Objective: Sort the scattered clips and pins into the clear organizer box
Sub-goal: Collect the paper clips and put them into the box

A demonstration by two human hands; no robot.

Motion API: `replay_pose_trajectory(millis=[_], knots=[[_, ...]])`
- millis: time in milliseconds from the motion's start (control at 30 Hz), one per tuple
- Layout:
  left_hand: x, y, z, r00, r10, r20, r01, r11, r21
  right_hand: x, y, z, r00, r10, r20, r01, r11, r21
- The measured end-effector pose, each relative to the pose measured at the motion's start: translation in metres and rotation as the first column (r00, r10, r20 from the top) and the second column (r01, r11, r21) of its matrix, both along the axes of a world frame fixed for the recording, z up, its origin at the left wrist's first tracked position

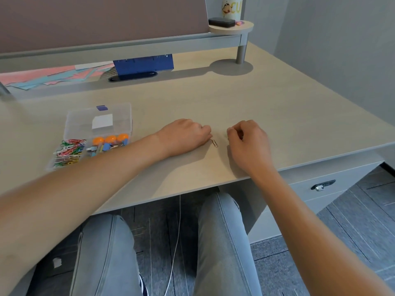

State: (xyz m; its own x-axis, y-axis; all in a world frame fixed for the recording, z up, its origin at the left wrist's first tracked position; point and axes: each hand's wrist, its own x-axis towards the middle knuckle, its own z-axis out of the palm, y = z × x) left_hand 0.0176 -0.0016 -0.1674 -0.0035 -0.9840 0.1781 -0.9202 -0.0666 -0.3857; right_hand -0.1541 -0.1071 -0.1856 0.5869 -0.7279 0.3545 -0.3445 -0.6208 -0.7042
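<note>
A clear organizer box [119,116] stands open on the left of the desk. Its compartments hold coloured paper clips [68,152], orange round-headed pins [110,138] and small binder clips [106,147]. One gold paper clip [214,143] lies on the desk between my hands. My left hand [186,133] rests on the desk with curled fingers, its fingertips at the clip's upper end. My right hand [249,137] hovers just right of the clip, fingers curled and thumb against forefinger. Something small and dark shows inside its fingers; I cannot tell what it is.
A blue stand [143,65] and pink and blue papers [49,76] lie under the raised shelf at the back. A round shelf [232,27] carries a black case and a cup. The desk's front edge [192,194] runs close under my forearms; my knees are below.
</note>
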Motion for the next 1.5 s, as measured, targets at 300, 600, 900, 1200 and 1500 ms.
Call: replay_pose_trajectory(millis=[300, 600, 900, 1200, 1500], knots=[[0.01, 0.011, 0.0, 0.689, 0.058, -0.722, -0.291, 0.935, -0.203, 0.003, 0.011, -0.001, 0.993, -0.035, -0.113, 0.013, 0.982, -0.189], [0.01, 0.023, 0.006, -0.708, -0.403, -0.58, -0.51, 0.86, 0.026, 0.015, 0.041, 0.0, 0.981, -0.084, -0.175, 0.045, 0.976, -0.214], [0.017, 0.014, 0.006, -0.852, -0.417, -0.317, -0.46, 0.885, 0.069, 0.031, 0.043, 0.007, 0.979, 0.13, -0.16, -0.144, 0.986, -0.082], [0.016, 0.026, 0.005, -0.743, -0.426, -0.516, -0.548, 0.83, 0.104, 0.022, 0.036, 0.007, 0.987, 0.044, -0.153, -0.06, 0.993, -0.105], [0.012, 0.046, 0.008, -0.566, -0.238, -0.789, -0.586, 0.789, 0.183, 0.014, 0.022, 0.025, 0.949, 0.12, -0.29, -0.136, 0.99, -0.036]])
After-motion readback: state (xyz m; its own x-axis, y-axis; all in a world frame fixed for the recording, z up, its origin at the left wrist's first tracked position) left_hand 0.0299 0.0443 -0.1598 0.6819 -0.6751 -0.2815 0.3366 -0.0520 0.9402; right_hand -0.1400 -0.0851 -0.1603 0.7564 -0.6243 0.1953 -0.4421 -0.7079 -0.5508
